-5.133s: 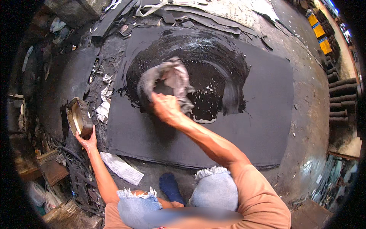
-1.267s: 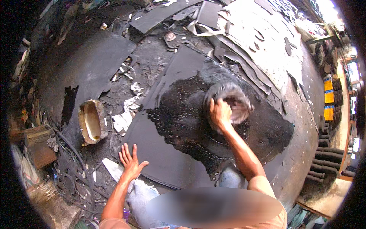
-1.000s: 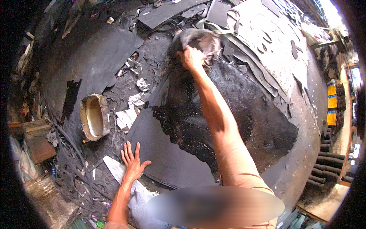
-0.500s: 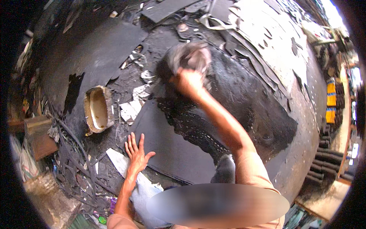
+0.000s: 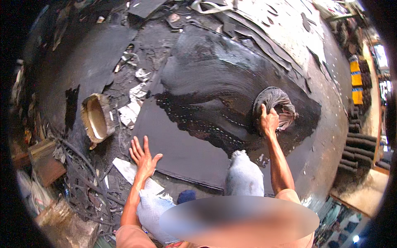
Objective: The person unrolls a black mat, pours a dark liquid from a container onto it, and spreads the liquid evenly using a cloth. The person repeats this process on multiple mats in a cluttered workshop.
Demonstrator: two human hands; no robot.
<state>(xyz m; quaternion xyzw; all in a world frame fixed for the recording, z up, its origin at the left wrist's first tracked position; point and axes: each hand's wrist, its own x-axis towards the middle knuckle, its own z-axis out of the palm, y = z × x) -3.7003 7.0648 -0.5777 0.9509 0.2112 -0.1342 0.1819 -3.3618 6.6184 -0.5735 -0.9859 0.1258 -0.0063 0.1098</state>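
A large dark flat sheet (image 5: 178, 140) lies on the ground before me. Its near-left part looks matte, while a shiny black wet patch (image 5: 206, 120) with whitish droplets covers the middle and right. My right hand (image 5: 269, 120) grips a bunched, ring-shaped grey cloth (image 5: 272, 96), pressed to the wet surface on the right side. Curved streaks sweep over the sheet's far half. Fingers spread, my left hand (image 5: 144, 159) rests flat on the sheet's left near edge and holds nothing.
A worn rectangular basin (image 5: 97, 120) stands at the left beside white scraps (image 5: 130, 111). Wooden blocks (image 5: 47, 161) and tangled dark strips (image 5: 84, 159) lie farther left. Large layered sheets (image 5: 281, 33) are at the far right. My knee (image 5: 245, 175) is by the sheet's near edge.
My right hand has swept the cloth from the sheet's far middle toward me and to the right, leaving curved streaks. My left hand stays on the edge. The view has shifted slightly.
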